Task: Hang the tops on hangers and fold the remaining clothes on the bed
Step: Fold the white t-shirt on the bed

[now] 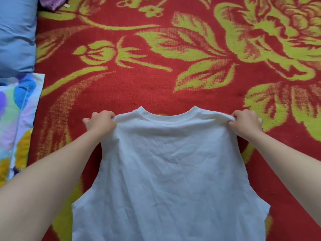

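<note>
Slippage is the risk: left hand [100,122] and right hand [245,123] pinch the white top [166,171] only at its shoulder tips, near the bed's [156,87] front edge; either corner could pull free.

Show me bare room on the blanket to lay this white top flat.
Free: the red blanket beyond the white top, and right of the right hand. Crowded: left of the left hand, with blue pillow, multicoloured cloth and purple cloth.
</note>
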`<state>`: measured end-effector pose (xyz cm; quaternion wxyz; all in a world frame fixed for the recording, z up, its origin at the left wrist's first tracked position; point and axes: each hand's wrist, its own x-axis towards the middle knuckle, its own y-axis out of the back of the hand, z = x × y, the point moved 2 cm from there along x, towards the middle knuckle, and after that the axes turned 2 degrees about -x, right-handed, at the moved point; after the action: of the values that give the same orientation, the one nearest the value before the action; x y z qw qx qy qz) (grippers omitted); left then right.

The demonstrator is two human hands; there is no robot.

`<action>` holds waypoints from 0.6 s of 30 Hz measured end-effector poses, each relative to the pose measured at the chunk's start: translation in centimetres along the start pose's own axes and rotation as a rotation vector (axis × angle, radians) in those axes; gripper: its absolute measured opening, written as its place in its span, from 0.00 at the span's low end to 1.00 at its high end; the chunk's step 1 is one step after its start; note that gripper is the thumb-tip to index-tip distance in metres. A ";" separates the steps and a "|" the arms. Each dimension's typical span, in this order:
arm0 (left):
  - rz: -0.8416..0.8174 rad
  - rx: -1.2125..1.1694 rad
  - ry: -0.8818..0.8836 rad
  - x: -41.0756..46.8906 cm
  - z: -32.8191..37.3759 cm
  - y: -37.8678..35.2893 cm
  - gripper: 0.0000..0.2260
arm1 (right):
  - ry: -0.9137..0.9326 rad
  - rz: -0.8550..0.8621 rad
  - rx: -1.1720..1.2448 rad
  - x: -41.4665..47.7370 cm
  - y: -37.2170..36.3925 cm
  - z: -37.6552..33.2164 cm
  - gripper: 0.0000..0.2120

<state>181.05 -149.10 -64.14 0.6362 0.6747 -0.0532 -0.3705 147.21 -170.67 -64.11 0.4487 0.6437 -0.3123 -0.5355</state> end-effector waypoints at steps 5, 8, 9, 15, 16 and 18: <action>-0.017 -0.522 -0.217 -1.8 -1.2 3.6 0.03 | 0.141 0.135 0.355 -2.1 2.2 2.7 0.07; -0.018 -0.680 -0.288 -5.4 -3.0 5.3 0.08 | 0.208 0.175 0.616 -6.1 3.1 4.7 0.08; -0.042 -0.752 -0.299 -6.8 -3.7 5.4 0.10 | 0.236 0.182 0.650 -7.4 3.1 5.6 0.11; -0.146 -0.776 -0.459 -15.2 -9.0 2.5 0.04 | 0.522 0.234 0.489 -15.0 1.2 9.4 0.10; -0.114 -0.707 -0.513 -16.2 -9.7 1.6 0.06 | 0.631 0.271 0.362 -16.0 0.4 9.9 0.09; 0.022 -0.407 -0.692 -18.0 -10.9 -0.9 0.09 | 0.844 0.330 0.068 -17.7 -1.9 11.1 0.06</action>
<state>173.93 -130.27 -58.10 0.7052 0.3699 -0.1972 -0.5718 132.18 -156.98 -58.89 0.5947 0.7616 -0.2180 -0.1369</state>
